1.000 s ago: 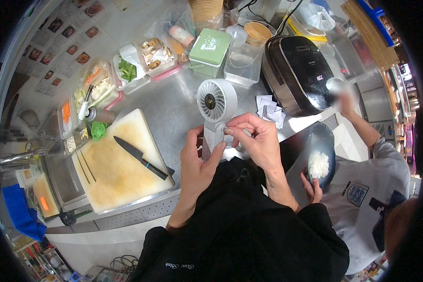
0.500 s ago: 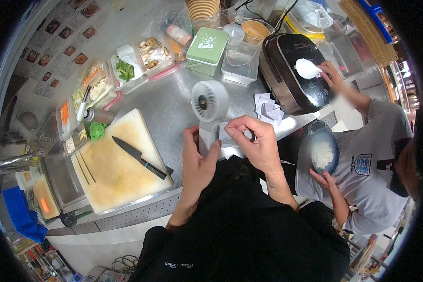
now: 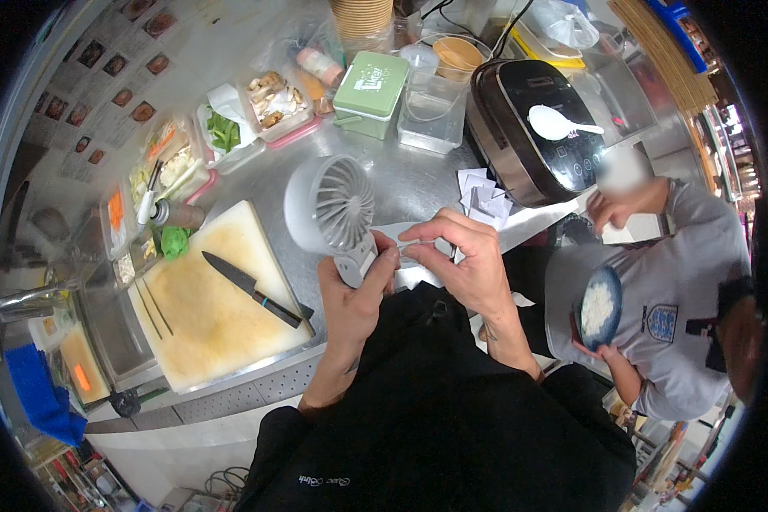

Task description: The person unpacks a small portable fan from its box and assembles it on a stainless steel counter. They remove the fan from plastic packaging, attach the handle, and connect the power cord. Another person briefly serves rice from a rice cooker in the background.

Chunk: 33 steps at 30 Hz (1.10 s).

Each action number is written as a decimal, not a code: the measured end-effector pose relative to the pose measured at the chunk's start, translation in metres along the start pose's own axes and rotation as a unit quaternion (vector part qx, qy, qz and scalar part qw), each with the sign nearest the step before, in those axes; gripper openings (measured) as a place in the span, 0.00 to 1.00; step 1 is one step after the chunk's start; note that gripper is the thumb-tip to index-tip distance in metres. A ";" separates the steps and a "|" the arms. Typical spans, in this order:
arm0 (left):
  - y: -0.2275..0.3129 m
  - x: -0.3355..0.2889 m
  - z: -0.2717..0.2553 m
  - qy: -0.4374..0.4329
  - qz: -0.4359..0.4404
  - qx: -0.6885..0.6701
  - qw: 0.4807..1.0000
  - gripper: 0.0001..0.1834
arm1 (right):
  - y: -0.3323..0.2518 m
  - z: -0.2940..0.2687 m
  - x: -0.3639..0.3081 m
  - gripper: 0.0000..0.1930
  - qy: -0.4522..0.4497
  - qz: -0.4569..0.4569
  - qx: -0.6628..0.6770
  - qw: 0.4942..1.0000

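My left hand point(image 3: 354, 299) is closed round the handle of a white handheld fan point(image 3: 356, 263). The fan's round head tilts up to the left, its ribbed grille facing right. Close beside it, my right hand point(image 3: 465, 260) is closed in a pinch, thumb against forefinger. A thin pale piece shows at those fingertips, too small to name. Behind the fingers a whitish flat part shows; whether it belongs to the fan I cannot tell. Left of my hands, a dark-bladed knife point(image 3: 230, 275) lies on a stained white cutting board point(image 3: 196, 324).
Vegetable tubs point(image 3: 269, 107), a green box point(image 3: 374, 85) and a clear container point(image 3: 431, 119) line the back. A white rice paddle point(image 3: 559, 124) lies on the rice cooker point(image 3: 529, 94). At right, a co-worker holds a dark bowl point(image 3: 602, 307) of rice. Paper slips point(image 3: 485, 196) lie nearby.
The fan has tipped over to the left and its grille now faces right. My right hand still pinches beside it. The co-worker's hand has left the paddle on the cooker; the bowl moved right.
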<state>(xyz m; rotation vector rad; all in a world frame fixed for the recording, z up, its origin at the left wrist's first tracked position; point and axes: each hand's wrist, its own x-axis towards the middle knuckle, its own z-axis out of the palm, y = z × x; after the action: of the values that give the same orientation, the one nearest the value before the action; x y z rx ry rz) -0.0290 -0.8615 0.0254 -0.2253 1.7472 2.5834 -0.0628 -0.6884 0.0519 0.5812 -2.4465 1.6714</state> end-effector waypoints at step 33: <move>0.037 0.042 -0.002 -0.052 0.085 0.035 0.994 0.07 | 0.005 -0.020 0.039 0.08 -0.120 0.189 0.194 0.955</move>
<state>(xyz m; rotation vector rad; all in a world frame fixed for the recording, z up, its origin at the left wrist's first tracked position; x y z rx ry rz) -0.0740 -0.8798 0.0536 0.0614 1.8913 2.5855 -0.1031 -0.6783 0.0677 0.3868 -2.5267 2.3978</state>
